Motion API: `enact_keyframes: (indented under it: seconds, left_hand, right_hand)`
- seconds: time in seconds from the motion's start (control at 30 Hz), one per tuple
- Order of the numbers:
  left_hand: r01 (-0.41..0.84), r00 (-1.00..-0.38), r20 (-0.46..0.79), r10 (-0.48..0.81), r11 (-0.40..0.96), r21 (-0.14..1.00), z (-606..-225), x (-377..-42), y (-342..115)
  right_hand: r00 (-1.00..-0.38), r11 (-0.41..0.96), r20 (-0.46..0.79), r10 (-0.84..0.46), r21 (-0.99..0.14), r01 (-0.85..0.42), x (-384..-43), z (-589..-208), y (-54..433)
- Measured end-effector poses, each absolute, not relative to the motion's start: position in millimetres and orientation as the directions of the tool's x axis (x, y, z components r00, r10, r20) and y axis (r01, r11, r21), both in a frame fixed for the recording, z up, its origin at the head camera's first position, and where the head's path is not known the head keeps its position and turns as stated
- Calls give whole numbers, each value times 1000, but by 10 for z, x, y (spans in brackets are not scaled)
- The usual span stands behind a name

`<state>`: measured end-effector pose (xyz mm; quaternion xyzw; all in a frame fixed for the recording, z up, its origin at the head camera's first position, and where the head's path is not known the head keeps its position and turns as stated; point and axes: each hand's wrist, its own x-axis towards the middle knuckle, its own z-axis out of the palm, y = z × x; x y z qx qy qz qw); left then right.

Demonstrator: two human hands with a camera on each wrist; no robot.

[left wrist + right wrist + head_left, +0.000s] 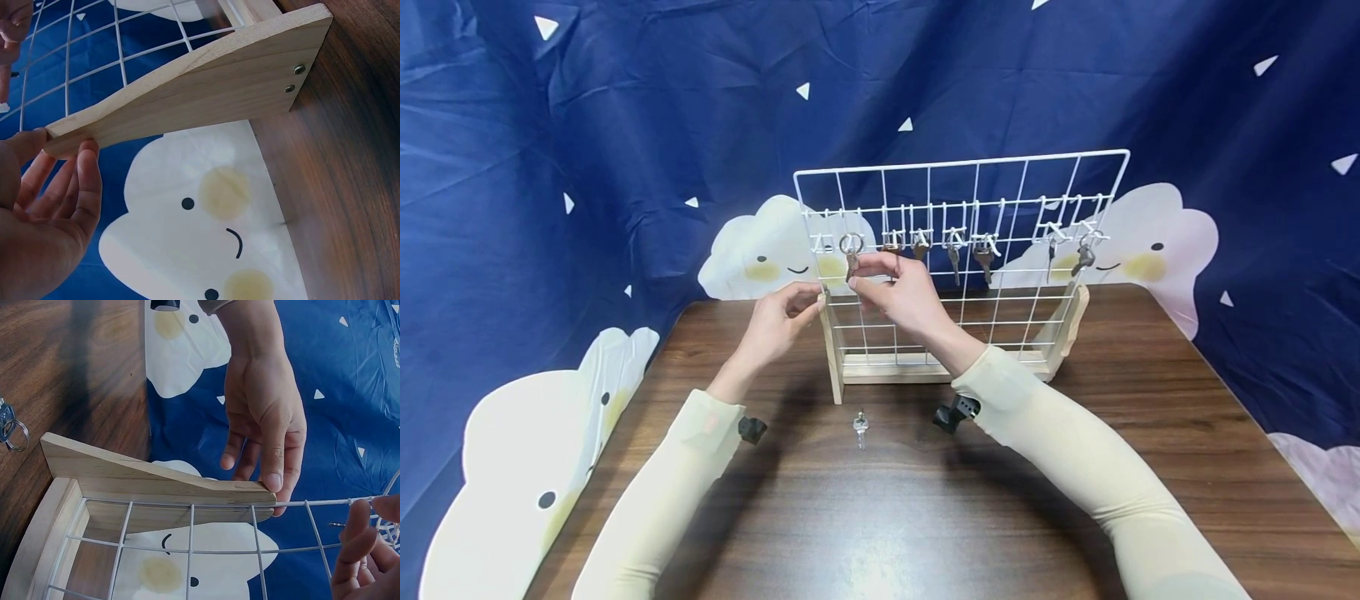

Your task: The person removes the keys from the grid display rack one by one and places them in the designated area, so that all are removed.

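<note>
A white wire grid rack point(917, 169) with wooden legs stands on the table. My left hand point(778, 321) grips the tip of its left wooden side panel point(832, 350), thumb on one edge and fingers beneath, as the left wrist view shows. My right hand point(904, 296) pinches a key point(852, 265) in front of the grid's left part. The key's ring point(852, 242) stands up above the fingertips, overlapping the leftmost hooks in the head view. In the right wrist view, the right hand point(365, 556) appears only partly, at the lower right edge.
Several keys hang from the hooks further right, among them one bronze-coloured key point(984, 257) and one at the far right point(1083, 257). A silver key point(861, 427) lies on the wooden table point(820, 517) before the rack. Behind hangs a blue cloth point(700, 100) with clouds.
</note>
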<state>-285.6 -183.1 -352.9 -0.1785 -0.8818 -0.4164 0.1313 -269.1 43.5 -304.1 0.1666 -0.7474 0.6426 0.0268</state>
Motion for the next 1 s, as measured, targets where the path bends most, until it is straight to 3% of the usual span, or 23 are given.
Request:
enact_keyframes:
  seconds: [1.0]
  left_hand:
    - [410,-909,367,200,594,692,-3514,-2844,-1821]
  right_hand:
    - [-939,183,315,-141,-924,-337,-2676,-3027,475]
